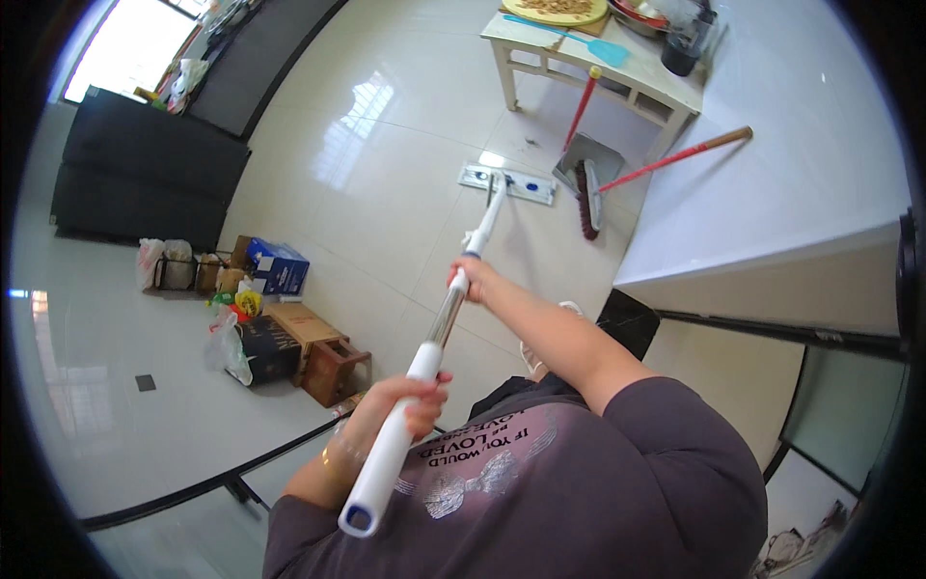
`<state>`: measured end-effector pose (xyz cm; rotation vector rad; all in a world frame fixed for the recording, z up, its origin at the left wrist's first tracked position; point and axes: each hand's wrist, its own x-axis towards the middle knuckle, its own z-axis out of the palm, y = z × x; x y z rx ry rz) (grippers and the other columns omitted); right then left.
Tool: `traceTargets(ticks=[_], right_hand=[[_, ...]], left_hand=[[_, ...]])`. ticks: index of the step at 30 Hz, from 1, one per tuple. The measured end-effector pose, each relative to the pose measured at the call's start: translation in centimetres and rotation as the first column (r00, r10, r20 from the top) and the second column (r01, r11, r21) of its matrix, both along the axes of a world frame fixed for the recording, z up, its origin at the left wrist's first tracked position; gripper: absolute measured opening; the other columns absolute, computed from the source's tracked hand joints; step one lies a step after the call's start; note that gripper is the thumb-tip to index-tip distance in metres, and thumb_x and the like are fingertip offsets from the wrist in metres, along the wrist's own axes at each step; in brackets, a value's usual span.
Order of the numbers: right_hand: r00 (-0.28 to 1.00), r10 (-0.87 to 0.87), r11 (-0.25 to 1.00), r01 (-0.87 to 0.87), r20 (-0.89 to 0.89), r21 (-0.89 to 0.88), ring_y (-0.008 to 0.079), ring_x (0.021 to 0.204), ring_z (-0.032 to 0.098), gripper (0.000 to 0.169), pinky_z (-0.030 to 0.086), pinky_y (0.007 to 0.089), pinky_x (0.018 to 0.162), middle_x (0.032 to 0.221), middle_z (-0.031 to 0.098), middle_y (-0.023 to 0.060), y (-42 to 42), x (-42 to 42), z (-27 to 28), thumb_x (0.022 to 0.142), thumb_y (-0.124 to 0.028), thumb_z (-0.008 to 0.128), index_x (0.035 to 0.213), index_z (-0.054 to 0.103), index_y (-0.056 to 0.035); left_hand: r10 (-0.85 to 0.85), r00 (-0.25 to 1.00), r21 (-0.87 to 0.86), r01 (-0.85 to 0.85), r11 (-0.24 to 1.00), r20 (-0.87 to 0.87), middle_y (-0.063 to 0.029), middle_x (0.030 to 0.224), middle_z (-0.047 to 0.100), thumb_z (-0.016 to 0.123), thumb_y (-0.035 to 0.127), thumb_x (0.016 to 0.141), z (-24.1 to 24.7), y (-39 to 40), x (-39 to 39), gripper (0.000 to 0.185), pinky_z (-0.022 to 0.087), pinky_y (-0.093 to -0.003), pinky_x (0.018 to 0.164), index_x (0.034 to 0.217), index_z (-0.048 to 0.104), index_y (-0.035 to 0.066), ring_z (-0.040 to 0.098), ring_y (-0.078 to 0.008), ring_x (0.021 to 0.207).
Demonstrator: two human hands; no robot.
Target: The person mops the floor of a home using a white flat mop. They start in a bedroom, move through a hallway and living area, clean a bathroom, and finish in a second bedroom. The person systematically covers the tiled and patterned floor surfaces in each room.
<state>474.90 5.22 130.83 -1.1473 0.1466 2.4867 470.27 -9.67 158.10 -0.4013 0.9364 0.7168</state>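
Observation:
A white flat mop (pixel 439 340) runs from close to my chest down to the floor. My left hand (pixel 405 409) is wrapped around the thick white grip near the top of its handle. Further down, my right hand (pixel 472 279) grips the handle just below the bare metal section. The rectangular mop head (pixel 532 188) lies on the tiled floor (pixel 391 239); any pad beneath it is hidden. Just right of the head are a grey dustpan (pixel 608 155) with a red handle and a broom (pixel 587 206) with dark red bristles, its handle slanting toward the white wall.
A white table (pixel 665 94) at the top right holds a light-blue fly swatter (pixel 606 52), a round tray and a dark container. Cardboard boxes (pixel 304 322), bags and a wooden stool (pixel 333 373) line the left side. A black cabinet (pixel 137 174) stands beyond them.

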Motion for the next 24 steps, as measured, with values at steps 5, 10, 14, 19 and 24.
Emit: traceTargets(ticks=[5, 10, 14, 19, 24], right_hand=[[0.992, -0.12, 0.993, 0.12, -0.037, -0.003, 0.0176, 0.043, 0.047, 0.008, 0.043, 0.033, 0.041, 0.051, 0.045, 0.0053, 2.2, 0.8, -1.8, 0.07, -0.008, 0.049, 0.067, 0.042, -0.0053], [0.991, -0.123, 0.992, 0.124, -0.057, 0.014, 0.0223, 0.052, 0.048, 0.007, 0.041, 0.0361, 0.045, 0.057, 0.047, 0.0107, -1.7, -1.4, 4.6, 0.062, -0.008, 0.049, 0.064, 0.043, -0.0039], [0.977, -0.199, 0.978, 0.193, -0.074, -0.083, 0.0228, 0.056, 0.049, 0.008, 0.042, 0.0347, 0.048, 0.06, 0.047, 0.0111, -6.6, -1.9, 6.9, 0.062, -0.008, 0.049, 0.066, 0.044, -0.003], [0.922, -0.374, 0.881, 0.32, -0.1, -0.348, 0.0192, 0.055, 0.048, 0.007, 0.047, 0.0328, 0.052, 0.064, 0.047, 0.0087, -9.9, -1.4, 9.8, 0.072, -0.005, 0.047, 0.077, 0.041, -0.0026], [0.804, -0.594, 0.705, 0.496, -0.039, -0.506, 0.0197, 0.063, 0.05, 0.009, 0.047, 0.0312, 0.06, 0.069, 0.046, 0.0091, -11.8, 2.9, 13.0, 0.073, -0.003, 0.049, 0.074, 0.041, -0.0023]], left_hand=[[0.128, 0.979, 0.067, -0.14, 0.988, 0.158, -0.0032, 0.072, 0.039, 0.042, 0.006, 0.079, -2.0, 1.7, 2.2, 0.033, 0.04, -0.0182, 0.044, 0.109, 0.033, -0.004, 0.04, -0.0053, 0.051], [0.29, 0.86, 0.071, -0.35, 0.934, 0.421, -0.0079, 0.081, 0.038, 0.039, 0.006, 0.079, -1.6, 0.6, -1.3, 0.042, 0.046, -0.024, 0.053, 0.114, 0.024, -0.012, 0.045, -0.01, 0.06], [0.221, 0.862, -0.019, -0.239, 0.971, 0.456, -0.008, 0.081, 0.037, 0.037, 0.003, 0.076, 1.8, -1.2, -2.3, 0.04, 0.044, -0.0249, 0.052, 0.113, 0.026, -0.011, 0.044, -0.0112, 0.059], [0.153, 0.891, -0.144, -0.1, 0.985, 0.428, -0.0074, 0.079, 0.036, 0.039, 0.002, 0.075, 5.3, -1.3, -3.8, 0.044, 0.045, -0.0254, 0.05, 0.114, 0.024, -0.011, 0.044, -0.01, 0.058], [-0.065, 0.928, -0.174, 0.137, 0.975, 0.367, -0.009, 0.078, 0.035, 0.041, 0.002, 0.073, 7.3, 0.8, -2.1, 0.05, 0.045, -0.0246, 0.044, 0.117, 0.021, -0.012, 0.044, -0.0101, 0.054]])
